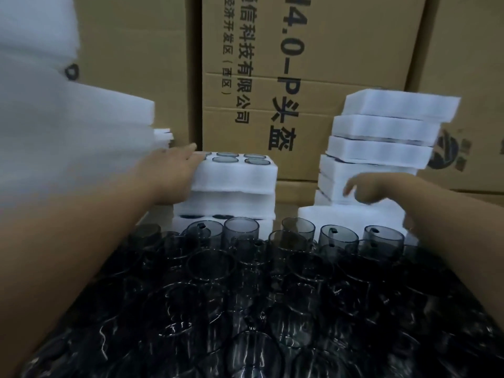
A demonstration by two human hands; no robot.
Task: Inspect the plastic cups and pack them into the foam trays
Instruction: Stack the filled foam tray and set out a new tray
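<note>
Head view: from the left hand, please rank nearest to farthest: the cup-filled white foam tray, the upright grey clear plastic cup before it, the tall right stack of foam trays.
1. Cup-filled white foam tray: top of the left stack, touched by the left hand.
2. Upright grey clear plastic cup: centre, lower.
3. Tall stack of foam trays: far right.

we see a warehouse packing station: printed cardboard cartons (313, 85) wall the back, white foam trays (387, 137) stand stacked, smoky plastic cups (241, 268) crowd the front.
</note>
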